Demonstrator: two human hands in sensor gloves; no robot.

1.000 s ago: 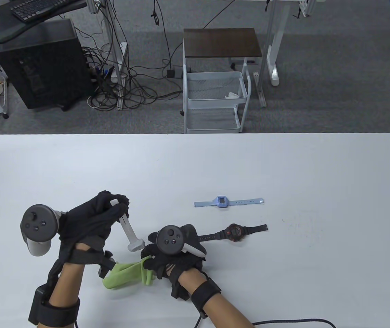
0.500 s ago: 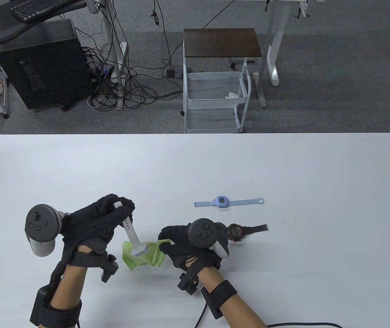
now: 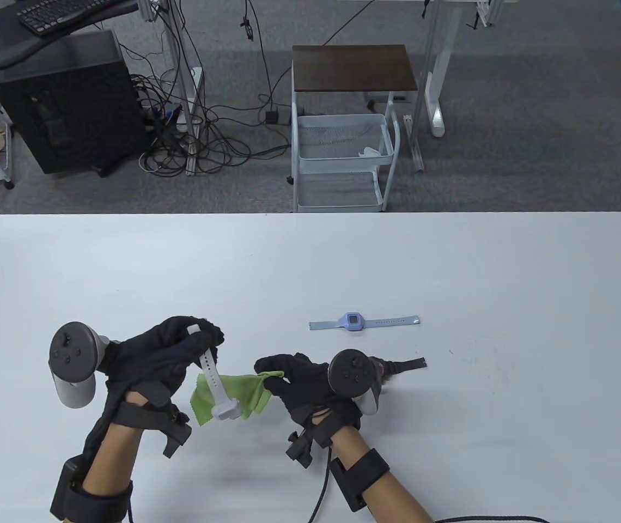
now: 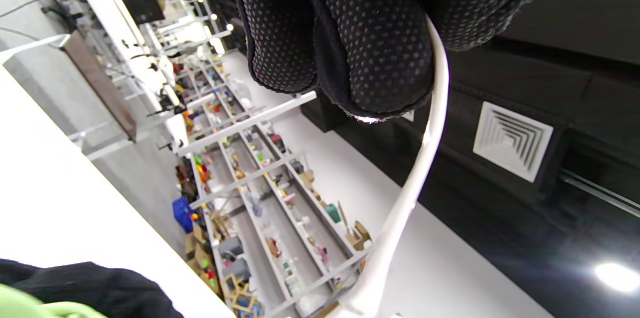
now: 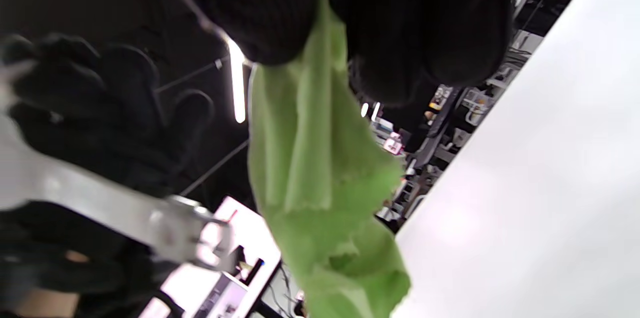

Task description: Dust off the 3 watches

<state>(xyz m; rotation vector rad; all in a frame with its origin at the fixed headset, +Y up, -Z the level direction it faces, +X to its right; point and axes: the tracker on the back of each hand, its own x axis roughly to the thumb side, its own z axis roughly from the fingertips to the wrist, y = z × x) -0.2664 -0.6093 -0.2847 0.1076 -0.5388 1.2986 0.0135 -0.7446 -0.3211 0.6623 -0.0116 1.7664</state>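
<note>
The right hand (image 3: 310, 381) has lifted the green cloth (image 3: 229, 393) off the surface and brought it behind the white watch (image 3: 213, 381).

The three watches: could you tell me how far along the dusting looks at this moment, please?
Nothing shows as finished. In hand: the left hand grips the white watch by its strap, lifted off the table, while the right hand pinches the green cloth beside it. Left: the blue watch lies flat on the table, and the black watch, partly hidden behind the right hand, also lies there. Whether either was already wiped cannot be told.
</note>
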